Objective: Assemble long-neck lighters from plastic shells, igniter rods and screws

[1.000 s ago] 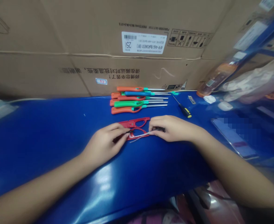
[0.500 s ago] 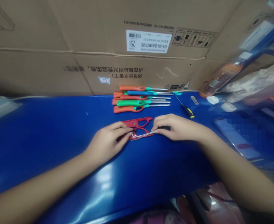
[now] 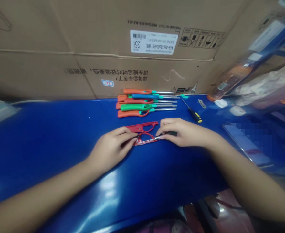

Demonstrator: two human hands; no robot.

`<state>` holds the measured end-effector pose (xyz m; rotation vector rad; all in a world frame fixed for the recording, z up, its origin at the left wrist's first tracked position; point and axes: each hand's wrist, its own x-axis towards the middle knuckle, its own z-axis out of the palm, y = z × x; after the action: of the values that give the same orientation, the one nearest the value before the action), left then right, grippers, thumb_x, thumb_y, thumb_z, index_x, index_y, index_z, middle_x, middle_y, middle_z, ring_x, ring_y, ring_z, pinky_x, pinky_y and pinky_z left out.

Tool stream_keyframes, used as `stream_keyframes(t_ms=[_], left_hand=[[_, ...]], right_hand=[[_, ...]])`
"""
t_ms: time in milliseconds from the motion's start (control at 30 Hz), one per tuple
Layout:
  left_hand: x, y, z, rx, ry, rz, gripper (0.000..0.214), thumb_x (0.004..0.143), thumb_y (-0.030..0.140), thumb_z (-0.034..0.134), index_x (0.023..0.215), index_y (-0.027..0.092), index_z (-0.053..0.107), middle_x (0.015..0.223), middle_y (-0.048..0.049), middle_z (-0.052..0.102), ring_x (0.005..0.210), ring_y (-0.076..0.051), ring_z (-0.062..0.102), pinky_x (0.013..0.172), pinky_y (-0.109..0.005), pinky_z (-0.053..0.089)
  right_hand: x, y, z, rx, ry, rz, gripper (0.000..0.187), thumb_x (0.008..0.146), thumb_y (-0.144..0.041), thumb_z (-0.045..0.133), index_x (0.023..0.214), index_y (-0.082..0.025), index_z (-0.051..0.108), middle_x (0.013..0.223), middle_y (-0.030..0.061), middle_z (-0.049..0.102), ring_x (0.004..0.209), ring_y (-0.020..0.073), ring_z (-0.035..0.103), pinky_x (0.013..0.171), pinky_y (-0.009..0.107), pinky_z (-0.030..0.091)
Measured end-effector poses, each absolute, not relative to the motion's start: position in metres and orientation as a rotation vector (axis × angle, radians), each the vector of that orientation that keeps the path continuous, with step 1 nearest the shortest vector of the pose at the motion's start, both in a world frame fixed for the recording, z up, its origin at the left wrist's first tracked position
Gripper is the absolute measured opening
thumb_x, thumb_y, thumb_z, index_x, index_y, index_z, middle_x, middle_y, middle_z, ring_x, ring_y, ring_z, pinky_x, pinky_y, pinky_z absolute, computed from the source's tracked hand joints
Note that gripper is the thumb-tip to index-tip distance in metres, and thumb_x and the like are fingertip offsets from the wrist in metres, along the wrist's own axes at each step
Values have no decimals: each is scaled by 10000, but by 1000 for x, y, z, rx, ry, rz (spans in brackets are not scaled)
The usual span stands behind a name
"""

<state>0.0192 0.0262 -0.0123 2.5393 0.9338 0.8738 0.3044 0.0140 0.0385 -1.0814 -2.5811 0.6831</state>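
Note:
Two red lighter casing halves lie side by side on the blue table. The farther casing half (image 3: 142, 126) shows its inside and trigger loop. My left hand (image 3: 113, 142) is closed at the left end of the nearer casing half (image 3: 145, 141), thumb and fingers pinched on it beside a small dark part. A thin white wire (image 3: 142, 141) curves along this half. My right hand (image 3: 181, 132) is closed on a slim metal piece (image 3: 158, 137) with a dark end, whose tip meets the casing's right end. Whether that piece is a tool or the lighter's tube I cannot tell.
Several assembled long-nosed lighters (image 3: 137, 107) lie stacked behind my hands, against a cardboard box (image 3: 84, 38). To the right are a screwdriver (image 3: 194, 115), a small clear-grey item (image 3: 202, 104), a drink bottle (image 3: 227, 82), plastic bags (image 3: 266, 85) and a phone (image 3: 249, 145).
My right hand's fingertips have shifted slightly left along the metal piece, and more of its shiny length shows. My left hand stays in place on the casing.

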Motion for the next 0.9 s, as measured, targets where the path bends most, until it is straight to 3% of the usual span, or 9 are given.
stream_keyframes(t_ms=[167,500,700,900], left_hand=[[19,26,-12,2534,944,852,218,984,271,592,1093,193,764,993,-56,733,781,-164,688,735,-286,570],[18,26,-12,2527,961,848,220,983,275,589,1088,195,765,1013,-59,729,810,-170,697,732,-281,563],[19,27,-12,2534,944,829,226,987,289,584,1099,203,761,1017,-53,725,816,-164,694,717,-260,549],[19,29,-13,2505,914,814,226,989,288,585,1089,188,762,986,-43,709,749,-132,665,652,-223,512]], right_hand=[[303,14,38,-1103,-2625,594,217,966,-190,593,1072,-220,780,886,32,648,778,138,601,715,257,448],[304,14,36,-1149,-2690,471,207,942,-178,634,1060,-230,795,902,42,708,889,177,640,761,280,457],[298,16,37,-1168,-2518,684,104,912,-238,700,912,-195,796,903,43,726,873,166,645,784,279,457],[287,21,30,-1470,-2270,982,127,830,-253,764,765,-153,718,749,2,693,666,113,545,632,243,384]])
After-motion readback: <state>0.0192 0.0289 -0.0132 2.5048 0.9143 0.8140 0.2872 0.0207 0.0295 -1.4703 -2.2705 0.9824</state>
